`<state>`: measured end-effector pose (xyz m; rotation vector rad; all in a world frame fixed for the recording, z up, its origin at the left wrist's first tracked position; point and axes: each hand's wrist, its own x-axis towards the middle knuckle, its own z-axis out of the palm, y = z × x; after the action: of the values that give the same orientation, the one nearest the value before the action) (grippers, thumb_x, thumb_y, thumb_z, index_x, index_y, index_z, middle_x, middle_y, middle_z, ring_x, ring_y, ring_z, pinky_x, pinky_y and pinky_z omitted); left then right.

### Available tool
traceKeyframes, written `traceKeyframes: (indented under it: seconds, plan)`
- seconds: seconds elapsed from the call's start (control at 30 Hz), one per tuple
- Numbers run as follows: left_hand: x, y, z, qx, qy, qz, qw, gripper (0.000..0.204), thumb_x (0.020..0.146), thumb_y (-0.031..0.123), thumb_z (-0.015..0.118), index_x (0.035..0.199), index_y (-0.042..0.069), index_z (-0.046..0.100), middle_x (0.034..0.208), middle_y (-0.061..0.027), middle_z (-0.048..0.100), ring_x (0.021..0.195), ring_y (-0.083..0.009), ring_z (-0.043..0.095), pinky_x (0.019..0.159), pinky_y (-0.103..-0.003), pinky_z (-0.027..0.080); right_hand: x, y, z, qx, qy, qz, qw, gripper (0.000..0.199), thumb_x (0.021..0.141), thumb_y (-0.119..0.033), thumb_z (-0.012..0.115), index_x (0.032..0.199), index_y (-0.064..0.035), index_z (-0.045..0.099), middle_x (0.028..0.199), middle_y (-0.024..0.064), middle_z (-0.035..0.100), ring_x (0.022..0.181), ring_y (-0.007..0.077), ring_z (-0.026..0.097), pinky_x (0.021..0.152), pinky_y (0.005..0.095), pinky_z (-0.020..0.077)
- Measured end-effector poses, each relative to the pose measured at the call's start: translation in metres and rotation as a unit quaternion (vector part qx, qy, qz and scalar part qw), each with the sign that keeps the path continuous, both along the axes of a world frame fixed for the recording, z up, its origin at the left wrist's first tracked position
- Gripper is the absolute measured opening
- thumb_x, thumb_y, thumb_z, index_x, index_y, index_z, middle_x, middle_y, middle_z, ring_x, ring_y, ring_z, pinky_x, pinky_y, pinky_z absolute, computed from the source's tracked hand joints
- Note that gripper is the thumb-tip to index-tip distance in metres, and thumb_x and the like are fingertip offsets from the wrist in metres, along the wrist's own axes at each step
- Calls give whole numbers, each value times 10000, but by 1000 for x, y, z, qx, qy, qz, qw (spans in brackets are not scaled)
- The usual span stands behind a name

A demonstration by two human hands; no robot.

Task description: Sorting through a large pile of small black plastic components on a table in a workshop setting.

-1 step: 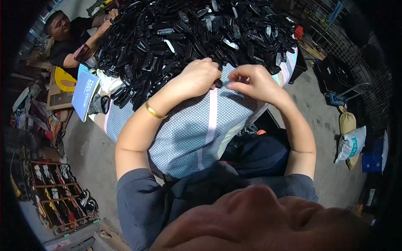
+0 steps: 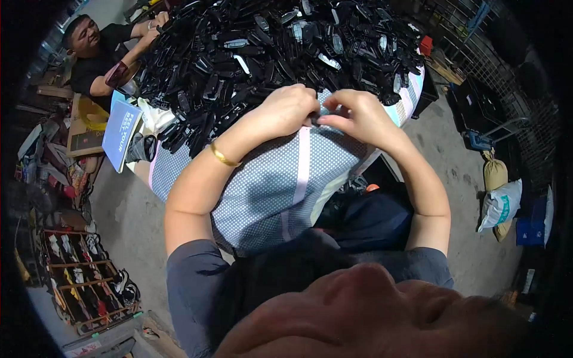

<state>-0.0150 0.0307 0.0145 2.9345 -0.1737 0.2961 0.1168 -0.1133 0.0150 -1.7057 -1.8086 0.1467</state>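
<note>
My left hand (image 2: 289, 112), with a gold bangle on its wrist, is closed around a small dark piece (image 2: 314, 120) at the near edge of a heap. The thumb of my right hand (image 2: 364, 118) meets that piece from the other side, its fingers curled in. Most of the piece is hidden between the fingertips, so its kind is unclear. Beyond both hands lies the heap of small, long, glossy black pieces (image 2: 256, 51). Under my wrists a dotted grey-white cloth (image 2: 262, 185) with pink stripes hangs toward my lap.
At the far left another person (image 2: 98, 59) reaches into the heap. A blue booklet (image 2: 121, 132) and a crumpled white wrapper (image 2: 156, 119) lie at the left edge. On the floor are a rack (image 2: 83, 277) at lower left and sacks (image 2: 501, 203) at right.
My right hand has moved slightly left, its thumb now at the dark piece in my left hand. My left hand has shifted a little to the right.
</note>
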Motion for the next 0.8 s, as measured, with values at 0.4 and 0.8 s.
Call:
traceKeyframes:
  seconds: [0.4, 0.8]
  plan:
    - [3, 21, 12, -136, -89, 95, 982, 207, 717, 55, 652, 914, -7, 638, 883, -116, 616, 785, -246, 605, 719, -313, 489, 14, 4, -17, -33, -122, -41, 991, 236, 692, -198, 667, 843, -18, 646, 815, 130, 627, 761, 299, 607, 689, 368, 482]
    - [17, -10, -21, 205, -110, 67, 970, 115, 711, 106, 509, 713, 42, 605, 967, -93, 544, 897, -226, 488, 743, -317, 396, 22, -14, -1, -139, -159, -44, 977, 239, 669, -193, 660, 818, -7, 637, 814, 132, 607, 780, 299, 592, 704, 369, 475]
